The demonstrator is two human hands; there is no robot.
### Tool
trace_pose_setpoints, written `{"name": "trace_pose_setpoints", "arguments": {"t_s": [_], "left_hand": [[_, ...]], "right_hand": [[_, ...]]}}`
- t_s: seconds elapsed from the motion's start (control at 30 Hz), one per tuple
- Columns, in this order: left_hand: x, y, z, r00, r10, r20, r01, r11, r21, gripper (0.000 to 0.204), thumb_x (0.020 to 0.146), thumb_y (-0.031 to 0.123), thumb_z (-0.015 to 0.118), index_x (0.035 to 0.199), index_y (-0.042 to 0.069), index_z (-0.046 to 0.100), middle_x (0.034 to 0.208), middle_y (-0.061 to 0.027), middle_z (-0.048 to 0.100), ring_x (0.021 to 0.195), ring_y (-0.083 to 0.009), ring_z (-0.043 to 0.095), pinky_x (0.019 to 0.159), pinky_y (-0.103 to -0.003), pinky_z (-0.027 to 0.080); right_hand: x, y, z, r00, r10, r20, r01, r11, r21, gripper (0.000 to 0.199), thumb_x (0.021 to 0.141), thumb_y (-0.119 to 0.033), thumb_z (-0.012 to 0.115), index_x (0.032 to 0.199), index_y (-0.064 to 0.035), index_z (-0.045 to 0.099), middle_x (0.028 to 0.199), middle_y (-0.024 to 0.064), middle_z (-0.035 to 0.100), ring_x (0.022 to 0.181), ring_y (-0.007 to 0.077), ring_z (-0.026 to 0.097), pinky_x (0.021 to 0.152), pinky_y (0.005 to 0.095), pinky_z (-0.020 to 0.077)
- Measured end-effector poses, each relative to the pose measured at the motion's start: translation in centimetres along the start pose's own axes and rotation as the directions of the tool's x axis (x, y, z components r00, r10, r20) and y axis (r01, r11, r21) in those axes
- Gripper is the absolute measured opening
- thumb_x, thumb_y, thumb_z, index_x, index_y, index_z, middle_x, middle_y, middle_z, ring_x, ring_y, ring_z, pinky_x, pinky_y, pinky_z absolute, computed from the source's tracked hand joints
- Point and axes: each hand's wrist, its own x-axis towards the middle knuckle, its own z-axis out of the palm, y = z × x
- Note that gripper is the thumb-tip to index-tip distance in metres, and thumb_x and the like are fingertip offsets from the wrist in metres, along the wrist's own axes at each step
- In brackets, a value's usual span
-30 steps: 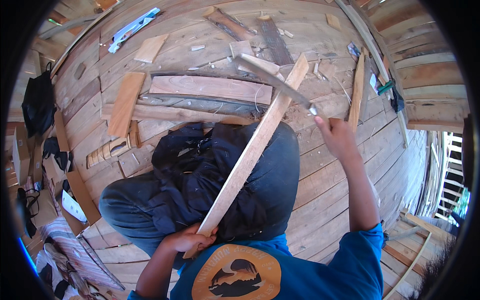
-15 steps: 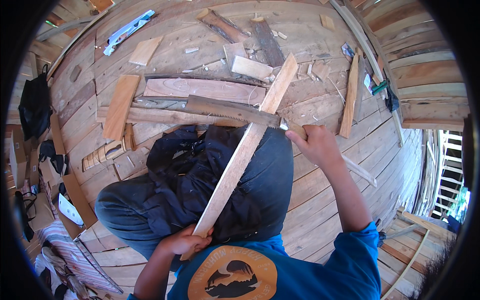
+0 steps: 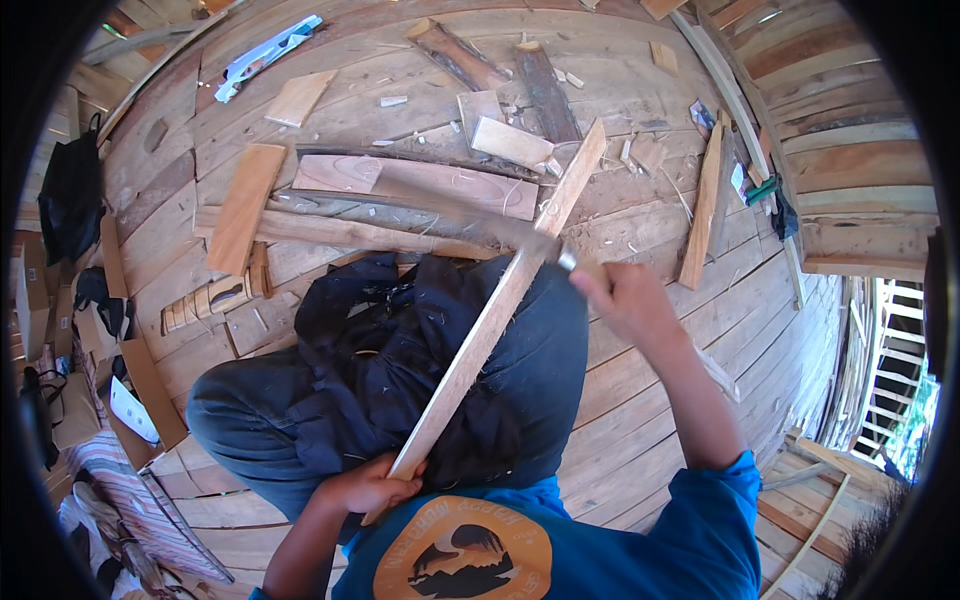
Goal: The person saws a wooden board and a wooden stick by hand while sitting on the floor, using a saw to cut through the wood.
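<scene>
A long narrow wooden strip (image 3: 455,385) slants across my lap, its far end raised past my bent knee. Near my waist my left hand (image 3: 370,485) is closed round the strip's near end. My right hand (image 3: 630,300) is closed on the handle of a handsaw (image 3: 455,212), just right of the strip. The saw's blade is smeared by motion and points to the left, crossing the strip above my knee. A crumpled dark cloth (image 3: 370,370) covers part of my lap beneath the strip.
Boards lie beyond my knees, among them a pinkish plank (image 3: 410,185), a long beam (image 3: 340,230) and a short board (image 3: 245,210). Bark-edged pieces (image 3: 545,90) and chips are scattered farther off. Cardboard boxes (image 3: 145,400) stand at the left, a leaning plank (image 3: 705,205) at the right.
The saw and my right hand have shifted slightly down and right, and the blade is now blurred. My left hand keeps its hold on the strip. The view has tilted a little.
</scene>
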Motion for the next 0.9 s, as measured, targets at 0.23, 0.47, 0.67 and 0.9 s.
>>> {"name": "trace_pose_setpoints", "arguments": {"t_s": [0.23, 0.47, 0.67, 0.9], "left_hand": [[-0.1, 0.5, -0.1, 1.0, -0.003, 0.013, 0.003, 1.0, 0.011, 0.03, 0.086, 0.004, 0.06, 0.114, 0.005, 0.047, 0.087, -0.0023, 0.055, 0.068, -0.0072, 0.049, 0.06, -0.022, 0.041], [0.1, -0.3, -0.3, 0.999, -0.038, 0.0, 0.038, 0.996, 0.08, 0.031, 0.087, 0.004, 0.061, 0.115, 0.005, 0.048, 0.089, -0.0017, 0.055, 0.069, -0.007, 0.049, 0.061, -0.022, 0.041], [-0.6, 1.0, 0.4, 0.999, -0.041, -0.021, 0.042, 0.998, 0.047, 0.028, 0.089, 0.012, 0.061, 0.114, 0.005, 0.049, 0.084, 0.0022, 0.051, 0.068, -0.0067, 0.047, 0.061, -0.024, 0.041], [-0.2, 0.1, 0.1, 0.995, -0.096, -0.037, 0.097, 0.994, 0.041, 0.033, 0.086, 0.002, 0.061, 0.116, 0.005, 0.048, 0.091, -0.0034, 0.055, 0.071, -0.0088, 0.051, 0.063, -0.024, 0.043]], "right_hand": [[3.7, 3.4, -0.8, 0.983, 0.123, -0.137, -0.118, 0.992, 0.044, 0.07, 0.086, -0.065, 0.058, 0.07, 0.0028, 0.065, 0.061, 0.025, 0.061, 0.068, 0.0447, 0.065, 0.064, 0.0491, 0.0527], [1.1, 1.7, -0.4, 0.999, 0.038, -0.003, -0.038, 0.999, 0.038, 0.071, 0.088, -0.064, 0.056, 0.071, 0.0041, 0.066, 0.065, 0.0279, 0.061, 0.068, 0.0453, 0.064, 0.065, 0.051, 0.0518], [5.4, 5.1, -1.8, 0.978, 0.16, -0.133, -0.161, 0.987, 0.001, 0.065, 0.091, -0.056, 0.056, 0.075, 0.0064, 0.064, 0.064, 0.0283, 0.06, 0.067, 0.0449, 0.064, 0.062, 0.0497, 0.0495], [3.5, 3.1, -0.6, 0.998, 0.053, -0.045, -0.049, 0.995, 0.082, 0.071, 0.089, -0.064, 0.054, 0.069, 0.004, 0.063, 0.066, 0.0251, 0.062, 0.07, 0.0435, 0.065, 0.066, 0.0485, 0.0528]]}}
